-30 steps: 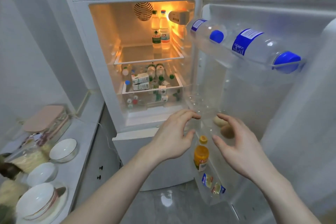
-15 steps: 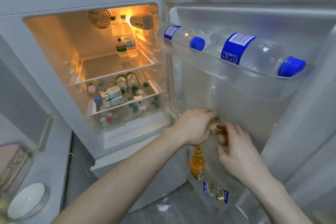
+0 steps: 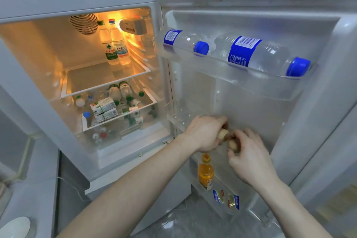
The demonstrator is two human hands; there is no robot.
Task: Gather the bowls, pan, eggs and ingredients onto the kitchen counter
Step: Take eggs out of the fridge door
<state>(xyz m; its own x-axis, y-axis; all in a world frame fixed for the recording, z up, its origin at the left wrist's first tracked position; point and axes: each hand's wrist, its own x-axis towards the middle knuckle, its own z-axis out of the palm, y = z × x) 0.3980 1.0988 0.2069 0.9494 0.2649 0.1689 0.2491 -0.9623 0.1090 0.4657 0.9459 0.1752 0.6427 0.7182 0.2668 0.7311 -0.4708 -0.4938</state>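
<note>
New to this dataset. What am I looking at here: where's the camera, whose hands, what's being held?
There is no robot: a person wears one wide-angle camera on the head, looking forward and down, so the two bare arms entering from below are the wearer's own. They stand at an open fridge, lit inside and stocked with bottles and cartons. The left hand grips one egg and the right hand grips another egg, both at the middle shelf of the fridge door. Above, two water bottles lie in the top door shelf; below, an orange juice bottle stands in the bottom one. A white bowl shows at the lower left edge.
</note>
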